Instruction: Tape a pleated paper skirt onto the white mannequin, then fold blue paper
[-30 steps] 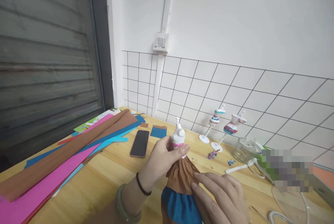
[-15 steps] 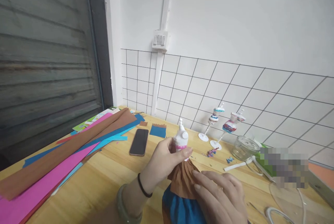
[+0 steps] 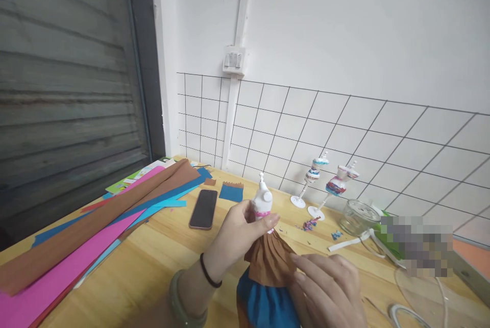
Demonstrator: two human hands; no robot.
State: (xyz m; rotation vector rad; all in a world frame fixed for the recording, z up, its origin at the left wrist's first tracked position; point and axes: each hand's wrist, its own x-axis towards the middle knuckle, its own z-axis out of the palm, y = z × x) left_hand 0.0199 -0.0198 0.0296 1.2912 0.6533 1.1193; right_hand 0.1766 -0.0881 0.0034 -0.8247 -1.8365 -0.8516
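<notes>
My left hand (image 3: 239,231) is closed around the waist of a small white mannequin (image 3: 263,200) with a pink band, its thumb across the front. Below that waist hangs a pleated brown skirt layer (image 3: 270,261), which looks like crepe paper, over a gathered blue layer (image 3: 270,305). My right hand (image 3: 329,287) is at the right edge of the brown layer, fingers bent on its front. Its thumb is hidden, seemingly behind the skirt. The lower end of the skirt runs out of view.
Long brown, pink and blue paper strips (image 3: 95,226) lie on the left. A phone (image 3: 203,209) and a blue paper piece (image 3: 231,192) lie behind my left hand. Two small mannequins on stands (image 3: 337,185), a clear jar (image 3: 358,216) and a tape roll (image 3: 408,315) are on the right.
The mannequin and my left hand have shifted slightly left. My right fingers have slid outward to the brown layer's right edge, which now looks more spread.
</notes>
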